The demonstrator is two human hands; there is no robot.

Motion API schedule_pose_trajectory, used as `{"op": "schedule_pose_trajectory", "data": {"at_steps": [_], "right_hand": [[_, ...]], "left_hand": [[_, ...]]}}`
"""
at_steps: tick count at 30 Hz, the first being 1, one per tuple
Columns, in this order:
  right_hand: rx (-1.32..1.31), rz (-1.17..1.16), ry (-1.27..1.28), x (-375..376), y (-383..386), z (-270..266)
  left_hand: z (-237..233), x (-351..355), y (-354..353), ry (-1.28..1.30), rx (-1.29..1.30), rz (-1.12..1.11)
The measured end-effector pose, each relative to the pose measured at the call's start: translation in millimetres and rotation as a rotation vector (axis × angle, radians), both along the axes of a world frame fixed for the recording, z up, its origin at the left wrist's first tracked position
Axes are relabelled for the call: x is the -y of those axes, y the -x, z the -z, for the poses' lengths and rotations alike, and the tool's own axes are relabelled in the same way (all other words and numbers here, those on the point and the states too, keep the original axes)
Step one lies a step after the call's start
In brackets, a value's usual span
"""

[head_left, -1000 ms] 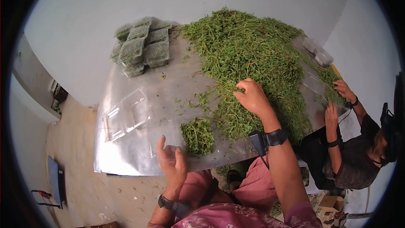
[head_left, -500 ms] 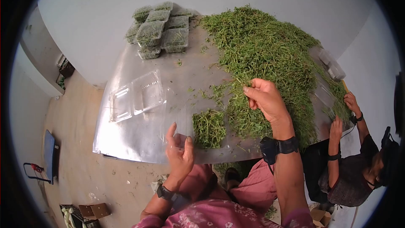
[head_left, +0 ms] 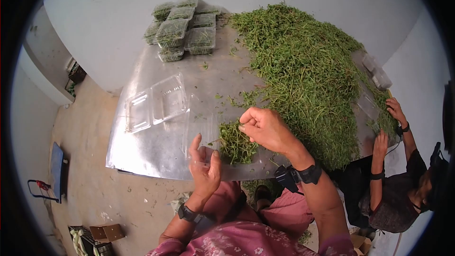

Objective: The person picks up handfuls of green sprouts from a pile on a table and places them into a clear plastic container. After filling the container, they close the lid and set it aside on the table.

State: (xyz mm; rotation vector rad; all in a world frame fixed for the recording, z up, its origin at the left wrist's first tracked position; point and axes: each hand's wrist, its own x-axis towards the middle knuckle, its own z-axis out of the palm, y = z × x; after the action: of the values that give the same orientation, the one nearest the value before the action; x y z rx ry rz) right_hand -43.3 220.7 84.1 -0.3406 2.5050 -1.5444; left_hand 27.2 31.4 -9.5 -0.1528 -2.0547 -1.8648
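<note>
A clear plastic clamshell box (head_left: pixel 204 125) lies unfolded at the table's near edge, its right half filled with leafy green sprigs (head_left: pixel 234 149). My left hand (head_left: pixel 204 168) holds the near side of its lid, thumb and fingers curved around the thin plastic. Over the filled half, my right hand (head_left: pixel 265 130) has its fingertips pinched together at the top of the greens; the sprigs in the pinch are mostly hidden. Right of it spreads a large heap of loose greens (head_left: pixel 303 71).
Filled, closed boxes (head_left: pixel 173 33) are stacked at the back left. Another open box (head_left: pixel 156 104) lies on the metal table (head_left: pixel 156 151). At the right, a co-worker's hands (head_left: pixel 386 135) are at the heap's edge, near more clear boxes (head_left: pixel 377 73). A blue trolley (head_left: pixel 58 170) stands on the floor.
My right hand has moved left and nearer, from the edge of the heap to above the filled half of the box. My left hand stays at the lid.
</note>
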Motion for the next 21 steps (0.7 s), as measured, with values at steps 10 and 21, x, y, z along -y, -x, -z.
{"op": "schedule_pose_trajectory", "data": {"at_steps": [10, 21], "right_hand": [[-0.505, -0.243, -0.236, 30.1, -19.4, 18.3], [-0.623, -0.248, -0.501, 33.1, -18.4, 48.9]], "left_hand": [[-2.3, -0.8, -1.5, 0.013, 0.002, -0.001], [-5.8, -2.4, -2.1, -0.039, 0.07, 0.012]]}}
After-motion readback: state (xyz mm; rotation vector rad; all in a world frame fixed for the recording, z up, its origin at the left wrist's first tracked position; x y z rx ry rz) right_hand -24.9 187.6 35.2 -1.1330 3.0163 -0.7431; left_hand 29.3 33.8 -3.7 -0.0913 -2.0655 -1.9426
